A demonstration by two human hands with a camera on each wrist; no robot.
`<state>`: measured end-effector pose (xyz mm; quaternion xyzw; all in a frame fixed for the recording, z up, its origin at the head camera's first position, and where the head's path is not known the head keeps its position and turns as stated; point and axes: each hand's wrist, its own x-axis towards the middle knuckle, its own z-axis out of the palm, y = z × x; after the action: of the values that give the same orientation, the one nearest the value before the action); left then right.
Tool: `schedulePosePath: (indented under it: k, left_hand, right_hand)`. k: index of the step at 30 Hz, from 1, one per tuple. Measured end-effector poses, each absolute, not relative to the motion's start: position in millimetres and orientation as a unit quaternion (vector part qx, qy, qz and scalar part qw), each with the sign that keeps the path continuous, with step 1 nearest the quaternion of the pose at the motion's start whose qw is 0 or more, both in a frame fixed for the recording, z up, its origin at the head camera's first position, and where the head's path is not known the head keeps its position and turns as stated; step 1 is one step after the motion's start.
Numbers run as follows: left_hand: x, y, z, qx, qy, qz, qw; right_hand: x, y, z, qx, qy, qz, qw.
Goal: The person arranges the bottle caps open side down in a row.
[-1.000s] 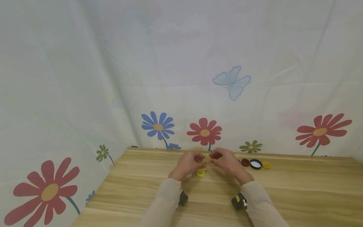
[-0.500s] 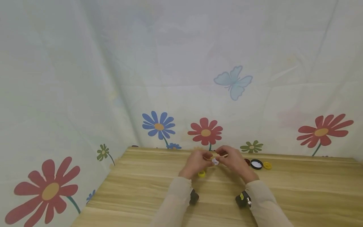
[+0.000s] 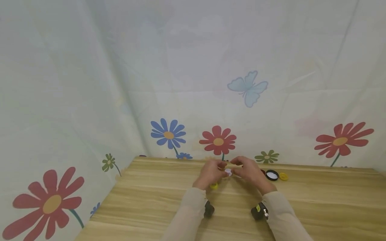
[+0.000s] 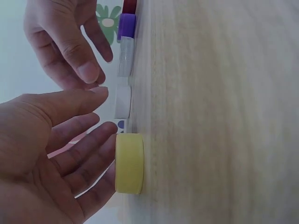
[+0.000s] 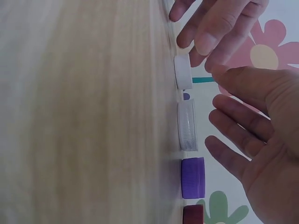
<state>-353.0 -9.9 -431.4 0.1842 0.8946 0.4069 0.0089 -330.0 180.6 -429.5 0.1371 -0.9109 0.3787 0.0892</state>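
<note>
Far left of your work area: the tabletop's (image 3: 316, 197) left edge slants away, well apart from your hands.

Left hand (image 3: 211, 172): thumb and fingers loosely spread, wide gap, nothing seen in the grasp. A bright yellow cap (image 4: 129, 163) stands on the wood beside it, nearer you than the other pieces; whether your fingers touch it, cannot tell.

Centre: white cap (image 4: 123, 101) on the tabletop, between your two hands. Fingertips come close on both sides; contact not resolved in the pictures.

Right hand (image 3: 247, 172): fingers relaxed and parted, holding nothing visible. Beside and behind it, covered from the head view, stand a clear ribbed cap (image 5: 188, 125), then a purple cap (image 5: 193, 178). Next rightward: dark red cap (image 5: 193, 214), black-rimmed lid (image 3: 272, 175), flat yellow lid (image 3: 283, 176).

Progress, my judgement: six pieces, white cap through flat yellow lid, lie roughly in line, so much of the arranging looks done. The white cap seems to be the piece being attended to. The bright yellow cap sits out of that line; whether it belongs in it, cannot tell.

Edges and room: the back edge and floral curtain (image 3: 289, 100) run just behind the pieces, so little room there. Your open room is toward you, and leftward past your left hand.
</note>
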Motion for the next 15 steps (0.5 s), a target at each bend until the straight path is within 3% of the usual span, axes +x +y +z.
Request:
schedulePosePath:
  k: [15]
  left_hand:
    - [-358.7,-11.5,-438.7,0.229,0.887,0.402,-0.010]
  right_hand:
    - [-335.0,183.0,-435.3,0.147,-0.914,0.373,0.058]
